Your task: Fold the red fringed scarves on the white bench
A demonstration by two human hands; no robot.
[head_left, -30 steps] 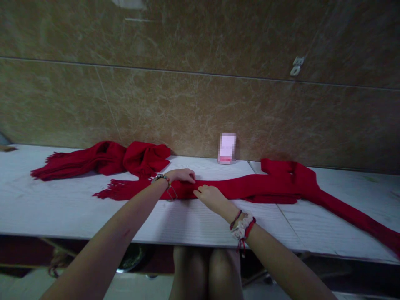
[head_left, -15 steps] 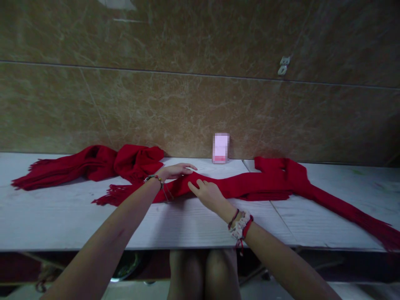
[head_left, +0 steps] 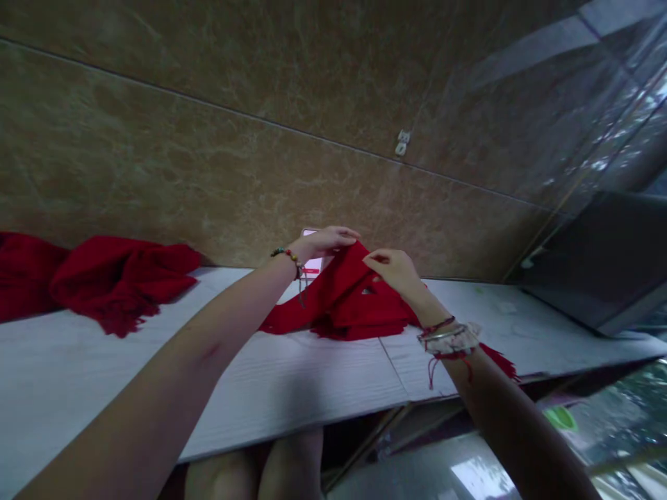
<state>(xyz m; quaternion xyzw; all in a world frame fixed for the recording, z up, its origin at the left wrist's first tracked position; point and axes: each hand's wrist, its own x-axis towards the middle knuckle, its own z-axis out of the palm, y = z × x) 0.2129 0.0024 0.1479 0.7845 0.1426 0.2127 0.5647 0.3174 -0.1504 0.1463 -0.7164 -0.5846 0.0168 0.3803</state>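
The person's left arm reaches forward and inward, and the left hand [head_left: 328, 241] holds a raised fold of the red scarf [head_left: 359, 312] between its fingers. The right forearm slants from the opposite side; the right hand [head_left: 399, 271] is curled, its fingers pinching the same scarf nearby. Below, the scarf lies bunched on the counter [head_left: 234, 368].

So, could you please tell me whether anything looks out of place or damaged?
Nothing looks spilled or damaged. Only the crumpled red cloth at left looks untidy, bunched near the wall, its fringe splayed on the white table, away from the lifted red scarf.
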